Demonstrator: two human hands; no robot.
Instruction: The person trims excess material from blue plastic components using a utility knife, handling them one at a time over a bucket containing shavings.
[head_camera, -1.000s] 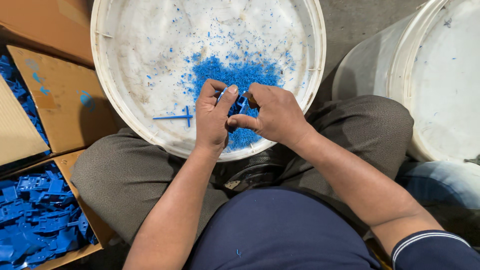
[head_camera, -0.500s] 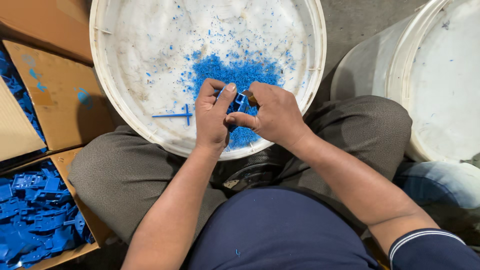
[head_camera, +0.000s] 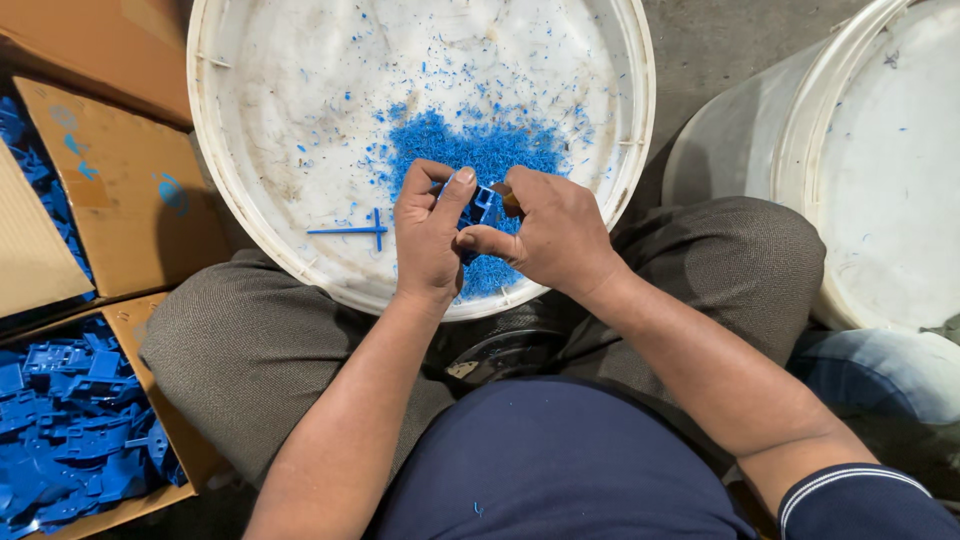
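Note:
Over a white bucket (head_camera: 260, 240) between my knees, my left hand (head_camera: 428, 238) pinches a small blue plastic part (head_camera: 482, 204). My right hand (head_camera: 552, 228) presses against the same part from the right, with a small brownish tool tip showing at its fingers. Under both hands lies a heap of blue plastic shavings (head_camera: 480, 150) on the bucket's bottom. A thin blue cross-shaped sprue piece (head_camera: 358, 230) lies in the bucket, left of my left hand.
A cardboard box (head_camera: 150, 200) at the left holds several blue plastic parts (head_camera: 70, 430). A second white bucket (head_camera: 880, 170) stands at the right. My grey-trousered knees flank the near bucket.
The hands stay over the shavings with the blue part between them; only the fingers have shifted slightly.

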